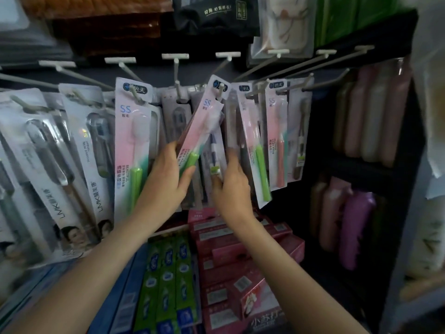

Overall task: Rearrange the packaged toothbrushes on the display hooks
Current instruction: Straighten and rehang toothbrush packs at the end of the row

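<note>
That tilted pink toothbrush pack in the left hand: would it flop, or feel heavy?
Probably light: the left hand grips the tilted pink pack by its lower end alone. Likely fairly stiff, since its card stays straight while slanted. Its glossy plastic front may be a bit slippery.

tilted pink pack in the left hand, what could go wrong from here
1. The pink pack hangs askew, its top at a hook; the left hand pulling sideways might tear the hang hole.
2. The right hand holds a neighbouring pack among crowded ones; moving it may knock others off onto the toothpaste boxes below.
</note>
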